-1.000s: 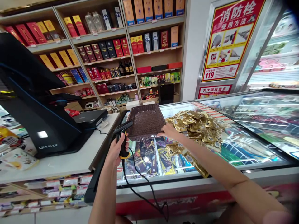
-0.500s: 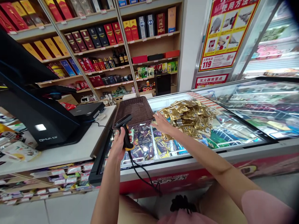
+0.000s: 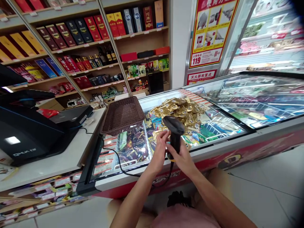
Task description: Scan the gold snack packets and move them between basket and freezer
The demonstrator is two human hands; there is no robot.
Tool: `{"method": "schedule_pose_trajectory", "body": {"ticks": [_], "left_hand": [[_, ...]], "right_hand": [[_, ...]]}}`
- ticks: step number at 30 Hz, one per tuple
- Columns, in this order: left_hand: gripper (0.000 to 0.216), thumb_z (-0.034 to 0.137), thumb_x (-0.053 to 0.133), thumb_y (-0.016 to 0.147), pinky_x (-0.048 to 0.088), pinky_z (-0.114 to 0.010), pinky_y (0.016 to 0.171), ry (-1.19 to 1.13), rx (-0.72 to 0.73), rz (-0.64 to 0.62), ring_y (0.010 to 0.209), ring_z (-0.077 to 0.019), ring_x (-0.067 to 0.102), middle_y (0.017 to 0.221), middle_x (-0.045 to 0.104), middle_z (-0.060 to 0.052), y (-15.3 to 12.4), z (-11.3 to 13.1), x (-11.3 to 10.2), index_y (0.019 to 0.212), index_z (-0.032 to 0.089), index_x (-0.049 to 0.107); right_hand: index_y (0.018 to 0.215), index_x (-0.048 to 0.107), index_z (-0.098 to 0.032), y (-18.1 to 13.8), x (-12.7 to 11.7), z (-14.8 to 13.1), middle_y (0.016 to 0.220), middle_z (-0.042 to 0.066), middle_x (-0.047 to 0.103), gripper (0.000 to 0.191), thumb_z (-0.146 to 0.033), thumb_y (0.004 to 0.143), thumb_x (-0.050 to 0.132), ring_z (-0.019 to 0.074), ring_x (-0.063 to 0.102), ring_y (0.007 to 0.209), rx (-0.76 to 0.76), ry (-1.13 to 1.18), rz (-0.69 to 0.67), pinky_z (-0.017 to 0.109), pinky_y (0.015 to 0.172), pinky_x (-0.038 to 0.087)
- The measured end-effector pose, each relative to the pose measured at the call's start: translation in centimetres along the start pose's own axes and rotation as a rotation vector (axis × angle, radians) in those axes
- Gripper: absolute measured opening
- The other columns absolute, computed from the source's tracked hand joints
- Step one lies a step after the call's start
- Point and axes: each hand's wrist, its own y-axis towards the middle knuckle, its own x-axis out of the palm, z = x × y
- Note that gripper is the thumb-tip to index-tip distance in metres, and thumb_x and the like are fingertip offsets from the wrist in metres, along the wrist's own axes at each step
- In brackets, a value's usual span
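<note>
A black barcode scanner (image 3: pixel 174 125) stands upright in front of me, over the near part of the freezer top. My right hand (image 3: pixel 184 160) wraps round its handle, thumb across the near side. My left hand (image 3: pixel 158 155) is close against the handle's left side, fingers loosely bent towards it and not wrapped round it; whether the fingertips touch it is unclear. Behind the scanner, a heap of gold packets (image 3: pixel 179 107) lies on the glass freezer top (image 3: pixel 228 122). A brown woven basket (image 3: pixel 122 115) sits on the freezer's left end, apart from both hands.
The scanner's black cable (image 3: pixel 118 160) loops down the freezer front and back left. A counter (image 3: pixel 87 139) with a black checkout machine (image 3: pixel 30 126) stands on the left. Shelves of boxed goods (image 3: pixel 84 30) line the back wall, with a red fire poster (image 3: pixel 212 33) to their right.
The scanner has passed from my left hand to my right and moved rightwards. My right hand has drawn back from the basket and packets. The view has shifted right.
</note>
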Motion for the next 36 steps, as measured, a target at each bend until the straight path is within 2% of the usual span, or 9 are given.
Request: {"method": "schedule_pose_trajectory", "body": {"ticks": [3, 6, 8, 15, 18, 22, 26, 31, 36], "left_hand": [[0.048, 0.054, 0.032, 0.098, 0.040, -0.035, 0.105, 0.175, 0.140, -0.015, 0.124, -0.0228, 0.050, 0.129, 0.055, -0.011, 1.9, -0.7, -0.4, 0.118, 0.022, 0.063], [0.034, 0.045, 0.044, 0.096, 0.045, -0.033, 0.095, 0.548, 0.024, -0.084, 0.110, -0.0211, 0.059, 0.118, 0.062, -0.011, 4.9, -2.3, -0.7, 0.111, 0.019, 0.061], [0.031, 0.043, 0.060, 0.088, 0.045, -0.036, 0.094, 0.656, -0.046, -0.122, 0.108, -0.0251, 0.059, 0.113, 0.064, -0.013, 6.8, -3.5, -0.4, 0.105, 0.017, 0.062], [0.072, 0.034, 0.093, 0.045, 0.040, -0.046, 0.092, 0.812, -0.214, -0.095, 0.115, -0.0406, 0.052, 0.113, 0.059, -0.020, 10.0, -5.4, 2.0, 0.104, 0.014, 0.057], [0.054, 0.027, 0.093, 0.042, 0.043, -0.042, 0.083, 0.752, -0.262, -0.123, 0.097, -0.0362, 0.059, 0.086, 0.063, -0.011, 10.8, -5.5, 1.7, 0.082, 0.016, 0.058], [0.028, 0.028, 0.079, 0.064, 0.047, -0.035, 0.074, 0.548, -0.237, -0.162, 0.077, -0.0234, 0.060, 0.064, 0.056, -0.001, 11.1, -5.3, -0.2, 0.060, 0.019, 0.054], [0.017, 0.035, 0.067, 0.077, 0.053, -0.031, 0.064, 0.271, -0.185, -0.094, 0.070, -0.0168, 0.059, 0.075, 0.060, -0.001, 11.1, -4.5, -3.4, 0.074, 0.019, 0.065], [0.027, 0.042, 0.072, 0.073, 0.059, -0.035, 0.074, -0.016, -0.077, 0.157, 0.070, -0.0121, 0.056, 0.074, 0.056, 0.002, 11.3, -3.5, -8.1, 0.078, 0.018, 0.062], [0.032, 0.043, 0.077, 0.070, 0.058, -0.038, 0.083, -0.209, -0.009, 0.326, 0.078, -0.0126, 0.060, 0.078, 0.059, 0.002, 10.8, -3.0, -11.6, 0.082, 0.017, 0.062]], "right_hand": [[0.108, 0.051, -0.024, -0.5, -3.1, 0.1, 0.100, 0.004, 0.069, 0.045, -0.051, 0.077, 0.069, 0.0130, 0.059, 0.049, 0.083, 0.100, 0.150, 0.032, 0.052, 0.053], [0.098, 0.052, -0.024, -1.4, -5.8, -0.5, 0.071, -0.004, 0.064, 0.040, -0.045, 0.074, 0.075, 0.0117, 0.054, 0.041, 0.104, 0.157, 0.252, 0.030, 0.047, 0.051], [0.093, 0.052, -0.024, -2.0, -7.0, -1.0, 0.060, -0.006, 0.059, 0.036, -0.042, 0.074, 0.075, 0.0125, 0.054, 0.040, 0.125, 0.182, 0.283, 0.031, 0.049, 0.052], [0.090, 0.054, -0.022, -3.3, -7.9, -2.0, 0.054, -0.006, 0.058, 0.031, -0.042, 0.076, 0.073, 0.0124, 0.054, 0.039, 0.143, 0.163, 0.317, 0.030, 0.049, 0.051], [0.092, 0.054, -0.022, -3.7, -8.3, -2.0, 0.051, -0.006, 0.057, 0.031, -0.043, 0.078, 0.072, 0.0127, 0.054, 0.039, 0.137, 0.130, 0.300, 0.029, 0.050, 0.051], [0.093, 0.053, -0.022, -3.9, -8.6, -1.7, 0.047, -0.006, 0.056, 0.028, -0.041, 0.081, 0.070, 0.0157, 0.058, 0.043, 0.137, 0.093, 0.249, 0.029, 0.051, 0.051], [0.092, 0.053, -0.022, -3.2, -7.7, -1.3, 0.047, -0.006, 0.057, 0.030, -0.040, 0.078, 0.073, 0.0146, 0.057, 0.042, 0.135, 0.128, 0.255, 0.030, 0.053, 0.052], [0.092, 0.052, -0.022, -1.5, -5.5, -1.7, 0.053, -0.006, 0.059, 0.036, -0.038, 0.072, 0.079, 0.0143, 0.058, 0.044, 0.176, 0.242, 0.149, 0.029, 0.051, 0.052], [0.097, 0.051, -0.023, -0.7, -3.2, -3.1, 0.082, -0.001, 0.068, 0.035, -0.034, 0.075, 0.076, 0.0086, 0.054, 0.043, 0.171, 0.409, 0.046, 0.025, 0.043, 0.046]]}}
